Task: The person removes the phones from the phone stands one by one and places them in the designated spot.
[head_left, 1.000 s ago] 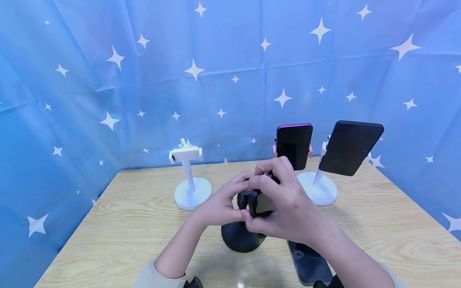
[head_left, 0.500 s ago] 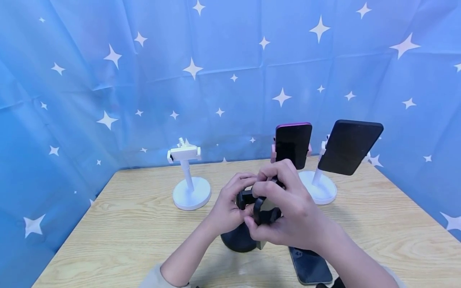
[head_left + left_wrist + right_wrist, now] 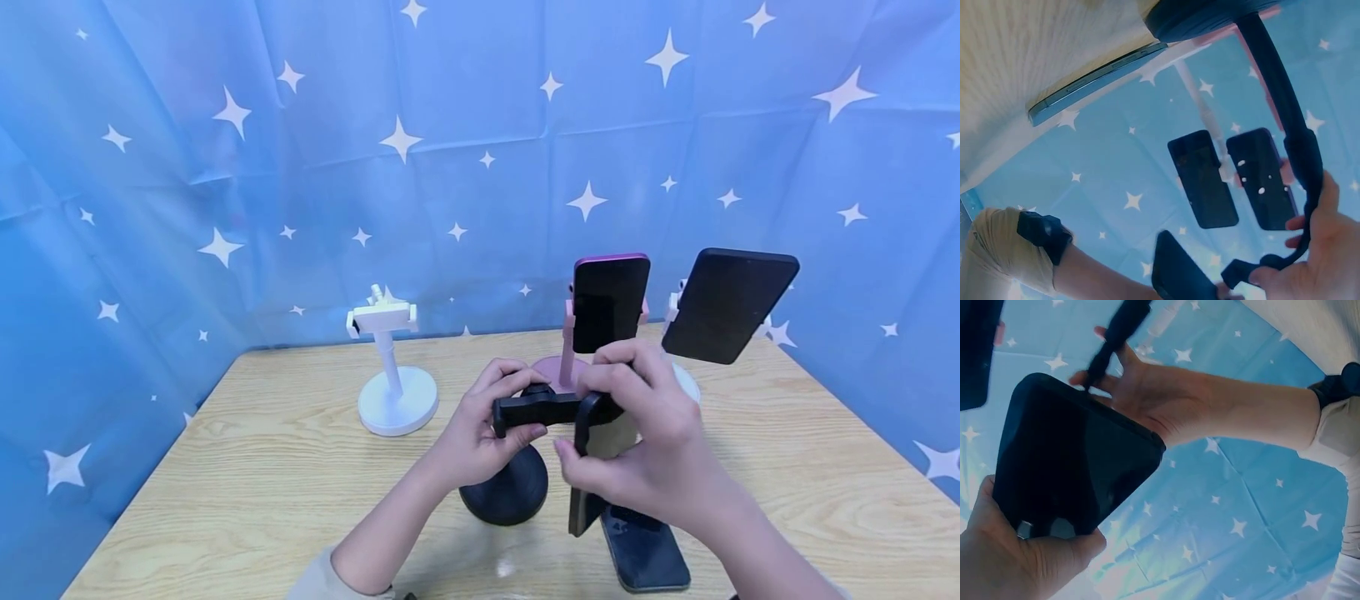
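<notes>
My left hand (image 3: 483, 437) grips the holder of a black phone stand (image 3: 543, 408), thumb in front and fingers behind. The stand's round base (image 3: 512, 492) is below, and its pole (image 3: 1275, 81) shows in the left wrist view. My right hand (image 3: 660, 442) holds a dark smartphone (image 3: 1072, 456), thumb on one edge and fingers on the other. In the head view the phone is nearly edge-on and overlaps the right end of the holder. Another dark phone (image 3: 647, 550) lies flat on the table under my right hand.
A white phone stand (image 3: 397, 400) without a phone is at the back left. Behind my right hand, a pink stand (image 3: 567, 333) bears a phone with a pink edge (image 3: 611, 304). A black phone (image 3: 731, 308) sits in another white stand (image 3: 686, 383). A blue star-patterned curtain (image 3: 480, 192) hangs behind the wooden table (image 3: 285, 467).
My right hand has moved right with the phone, away from my left hand. More of the black holder shows between them. The pink stand's base has come into view. My left hand stays on the holder.
</notes>
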{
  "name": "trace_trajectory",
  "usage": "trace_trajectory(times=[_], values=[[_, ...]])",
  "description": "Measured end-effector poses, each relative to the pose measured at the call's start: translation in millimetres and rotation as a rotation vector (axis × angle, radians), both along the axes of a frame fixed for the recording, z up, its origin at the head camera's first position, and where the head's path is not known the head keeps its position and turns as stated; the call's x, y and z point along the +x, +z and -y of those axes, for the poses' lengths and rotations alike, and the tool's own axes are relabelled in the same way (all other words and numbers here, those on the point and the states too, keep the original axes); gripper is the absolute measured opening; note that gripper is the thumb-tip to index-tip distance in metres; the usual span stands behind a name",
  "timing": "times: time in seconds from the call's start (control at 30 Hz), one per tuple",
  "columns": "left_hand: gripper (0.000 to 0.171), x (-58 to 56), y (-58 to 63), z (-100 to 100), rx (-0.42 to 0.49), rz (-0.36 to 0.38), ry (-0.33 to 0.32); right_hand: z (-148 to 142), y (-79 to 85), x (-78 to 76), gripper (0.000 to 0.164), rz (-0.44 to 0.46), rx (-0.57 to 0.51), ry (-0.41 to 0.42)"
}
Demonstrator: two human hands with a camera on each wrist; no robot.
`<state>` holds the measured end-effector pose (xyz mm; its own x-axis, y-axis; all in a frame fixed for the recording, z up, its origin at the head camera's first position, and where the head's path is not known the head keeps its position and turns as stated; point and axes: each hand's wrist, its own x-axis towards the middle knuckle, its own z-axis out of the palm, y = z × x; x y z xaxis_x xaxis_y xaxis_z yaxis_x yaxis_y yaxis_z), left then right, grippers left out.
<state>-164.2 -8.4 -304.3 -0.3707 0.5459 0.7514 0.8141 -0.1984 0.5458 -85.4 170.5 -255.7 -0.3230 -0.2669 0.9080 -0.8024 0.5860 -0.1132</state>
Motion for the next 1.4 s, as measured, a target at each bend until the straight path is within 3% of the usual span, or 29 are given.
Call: trace_trajectory(times=[0.13, 0.33, 0.5, 0.77, 1.03, 1.23, 1.4], values=[[0.038, -1.6, 2.3, 1, -0.006, -0.005, -0.014, -4, 13.0, 15.9, 0.033, 0.155, -0.021, -0.181], [0.039, -8.2, 4.3, 4, -0.005, -0.015, -0.040, -30, -4.1, 13.3, 0.043, 0.432, -0.031, -0.417], [0.039, -18.1, 9.5, 5, 0.004, 0.026, -0.003, -59, -24.7, 5.4, 0.044, 0.634, 0.019, -0.520], [0.039, -46.5, 20.4, 5, 0.004, 0.060, 0.009, -105, -57.2, -6.7, 0.049, 0.947, 0.128, -0.545], [0.038, -74.0, 26.0, 2, 0.012, 0.106, 0.075, -129, -78.8, -12.0, 0.052, 1.034, 0.169, -0.550], [0.037, -91.5, 25.0, -2, 0.017, 0.079, 0.091, -137, -85.9, -17.9, 0.059, 1.061, 0.184, -0.562], [0.036, -104.9, 20.8, -3, 0.012, 0.099, 0.100, -139, -89.0, -20.3, 0.061, 1.074, 0.191, -0.560]])
